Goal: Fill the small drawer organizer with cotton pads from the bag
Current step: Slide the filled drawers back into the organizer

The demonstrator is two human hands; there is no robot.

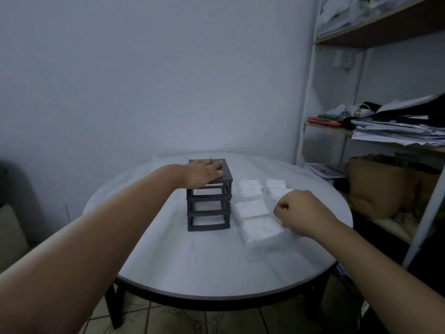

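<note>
Left hand (204, 173): palm down, fingers straight and together, resting flat on the top panel of the organizer frame (209, 213). It is released and grips nothing. The forearm runs toward it from the lower left.

Right hand (297, 210): knuckles up, fingers curled inward, positioned over the right side of the clear trays (258, 239). Whether the curled fingers pinch a tray edge or a pad cannot be determined (the area is blurred). The forearm runs toward it from the lower right.

The organizer frame is dark and stands upright, its long axis vertical. It has three stacked drawer slots, all open and facing the near edge of the table (216, 268). It sits around the middle of the round table, slightly toward the far edge.

The clear trays lie flat just to the right of the frame, in rows running from near to far. White cotton pads (251, 208) lie in them.

Bare table surface shows between the frame and the near edge, and also to the left of the frame. A shelf unit (310, 92) stands close beside the right edge of the table.
</note>
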